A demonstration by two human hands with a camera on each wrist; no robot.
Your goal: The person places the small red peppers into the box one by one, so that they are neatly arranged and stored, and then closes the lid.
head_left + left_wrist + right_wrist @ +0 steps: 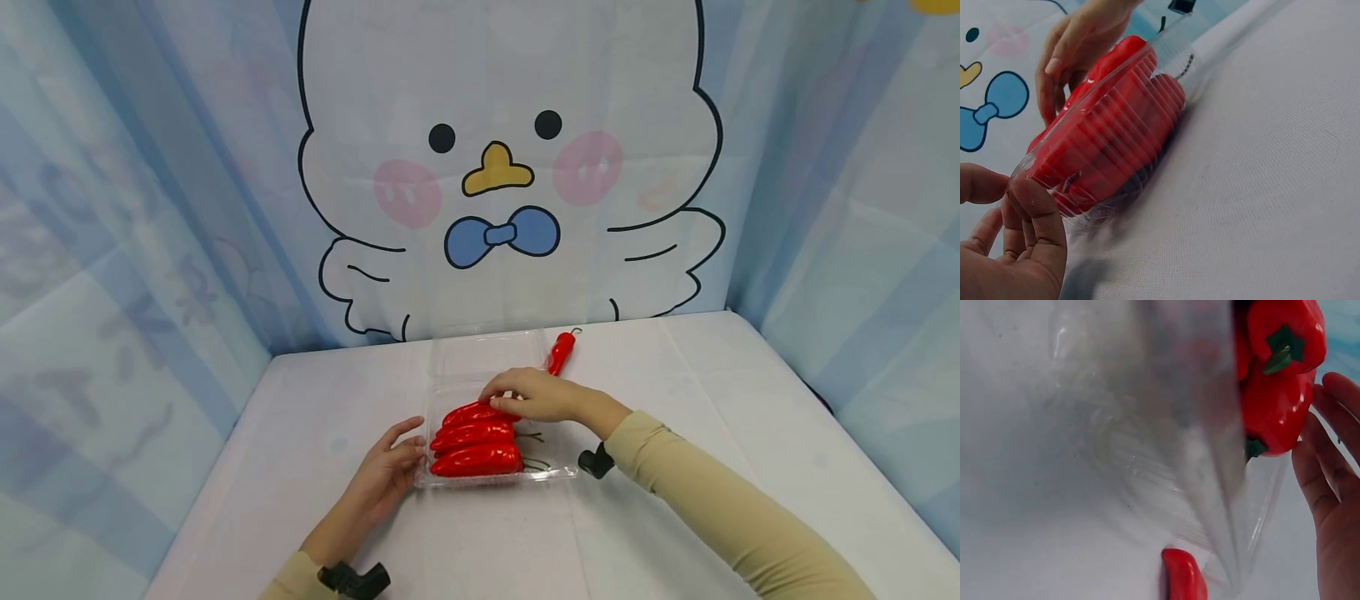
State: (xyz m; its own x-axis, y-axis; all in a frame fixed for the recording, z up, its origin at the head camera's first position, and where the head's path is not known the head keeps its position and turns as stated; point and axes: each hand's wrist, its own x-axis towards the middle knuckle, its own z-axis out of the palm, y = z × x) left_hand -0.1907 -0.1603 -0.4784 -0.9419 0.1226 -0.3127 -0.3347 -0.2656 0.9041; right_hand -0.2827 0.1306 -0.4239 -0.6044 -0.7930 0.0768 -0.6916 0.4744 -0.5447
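In the head view, a clear plastic box holds several glossy red peppers lying side by side, their stems toward the right. My left hand is at the box's left side; the left wrist view shows its thumb and fingers pinching the rim. Over the rearmost pepper in the box is my right hand, fingertips touching it. The right wrist view shows these fingers lightly bent against a pepper, not wrapped round it.
One more red pepper lies outside the box, behind my right hand. The box's clear lid lies folded back toward the rear. A white cloth covers the table, and printed curtains stand behind and at both sides.
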